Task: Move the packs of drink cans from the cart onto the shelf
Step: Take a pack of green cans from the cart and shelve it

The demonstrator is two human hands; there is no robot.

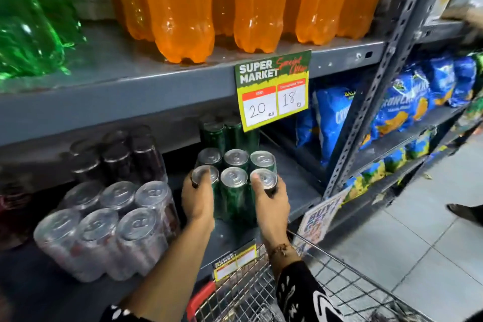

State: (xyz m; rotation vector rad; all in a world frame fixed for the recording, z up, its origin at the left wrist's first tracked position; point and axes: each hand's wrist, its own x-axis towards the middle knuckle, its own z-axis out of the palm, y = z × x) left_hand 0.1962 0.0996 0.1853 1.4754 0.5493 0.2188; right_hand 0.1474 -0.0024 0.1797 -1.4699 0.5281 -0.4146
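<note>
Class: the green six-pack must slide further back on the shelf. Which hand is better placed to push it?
Neither alone, probably. The left hand and right hand grip opposite front corners of the green pack, so both should push together; one would likely twist it.

Green can pack on the shelf

A six-pack of green cans, upright with silver tops in two rows of three, stands on the grey lower shelf (a wrapped pack of dark cans just left), above the wire cart.
</note>
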